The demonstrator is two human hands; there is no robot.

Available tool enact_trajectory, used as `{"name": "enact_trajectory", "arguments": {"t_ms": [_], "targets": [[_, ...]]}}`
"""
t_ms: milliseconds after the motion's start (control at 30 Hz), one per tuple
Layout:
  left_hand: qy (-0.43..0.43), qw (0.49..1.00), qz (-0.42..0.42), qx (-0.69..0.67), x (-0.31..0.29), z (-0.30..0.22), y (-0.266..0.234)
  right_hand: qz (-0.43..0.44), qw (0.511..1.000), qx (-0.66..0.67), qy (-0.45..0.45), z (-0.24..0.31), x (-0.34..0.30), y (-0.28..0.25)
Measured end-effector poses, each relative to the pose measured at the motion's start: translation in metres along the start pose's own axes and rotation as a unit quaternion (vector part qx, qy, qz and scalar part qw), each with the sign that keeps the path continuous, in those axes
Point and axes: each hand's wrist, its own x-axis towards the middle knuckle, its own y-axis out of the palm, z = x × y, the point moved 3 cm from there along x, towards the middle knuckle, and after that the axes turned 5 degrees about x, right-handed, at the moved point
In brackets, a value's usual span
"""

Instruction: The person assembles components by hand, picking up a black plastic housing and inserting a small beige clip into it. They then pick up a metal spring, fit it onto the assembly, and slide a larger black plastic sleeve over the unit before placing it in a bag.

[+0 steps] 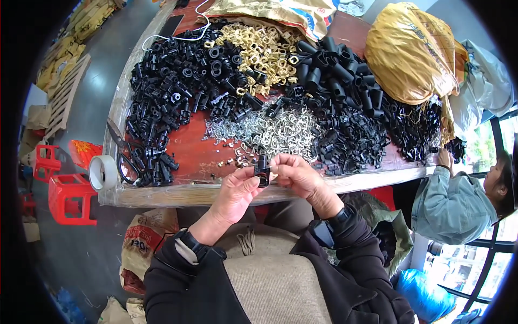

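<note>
Just over the table's near edge, my left hand [236,193] is closed around a black plastic fitting [263,166], a short tube-like part held upright. My right hand [300,177] is beside it, its thumb and forefinger pinched together close to the fitting's right side. Whatever is in that pinch, if anything, is too small to make out. Beyond my hands lies a heap of small silvery metal clips [286,131]. To its right is a pile of small black plastic pieces [353,141].
Black fittings [162,97], brass-coloured rings [256,51] and black tubes [337,73] are heaped on the red table [191,141]. Scissors [120,137] and a tape roll [102,173] are at the left edge. A yellow sack [410,54] stands far right; another person [456,202] sits right.
</note>
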Motion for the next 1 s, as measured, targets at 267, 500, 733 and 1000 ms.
{"name": "enact_trajectory", "arguments": {"t_ms": [267,500,733,1000], "targets": [[0.015,0.997,-0.049,0.065,0.000,0.007,-0.007,-0.073,0.921,-0.240,-0.298,-0.006,-0.003,0.001],[-0.006,0.997,-0.062,0.037,0.012,0.006,-0.013,-0.075,0.913,-0.286,-0.282,0.004,0.000,-0.015],[-0.063,0.994,-0.090,0.018,0.012,0.002,-0.012,-0.002,0.897,-0.267,-0.353,0.021,-0.010,0.009],[-0.049,0.997,-0.045,0.025,-0.006,0.002,0.002,0.010,0.872,-0.356,-0.335,0.016,-0.033,0.025]]}}
